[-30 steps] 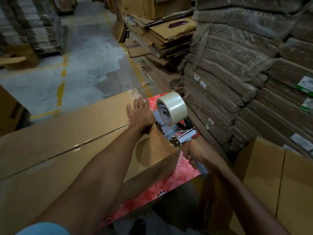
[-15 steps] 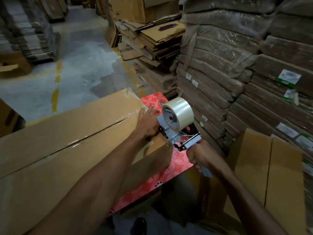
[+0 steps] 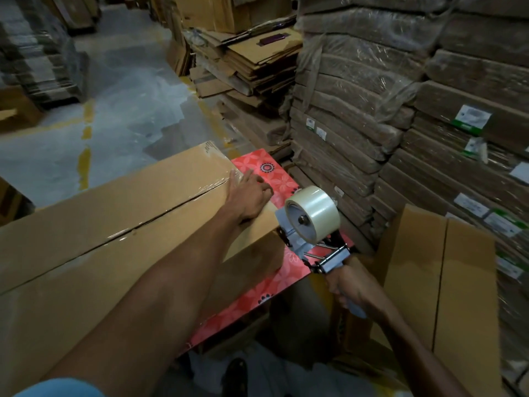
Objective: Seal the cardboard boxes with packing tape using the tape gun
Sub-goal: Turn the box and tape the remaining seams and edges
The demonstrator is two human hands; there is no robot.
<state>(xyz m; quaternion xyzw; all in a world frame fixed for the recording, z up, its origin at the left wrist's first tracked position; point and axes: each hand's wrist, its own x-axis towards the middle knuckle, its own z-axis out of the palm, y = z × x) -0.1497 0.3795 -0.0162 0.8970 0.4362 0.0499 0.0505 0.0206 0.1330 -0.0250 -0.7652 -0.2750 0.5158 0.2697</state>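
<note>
From the head camera, the silver tape gun with its fat roll of clear tape point(image 3: 310, 224) was right up against the far right end of the long brown cardboard box point(image 3: 114, 224) a moment ago. Now it has come away and sits just beside the box's near right corner. I think the strip is finished and being cut off.

The right hand point(image 3: 352, 285) is wrapped tight round the gun's handle. The left hand point(image 3: 249, 196) has slid to the far right end of the box. It presses down there and holds nothing, its fingers bending over the edge.

A shiny clear tape strip point(image 3: 160, 207) runs along the crack between the flaps, wrinkled at the far right end. The box lies on a red flowery board point(image 3: 274, 179). Another brown cardboard box point(image 3: 440, 267) stands near right.
</note>
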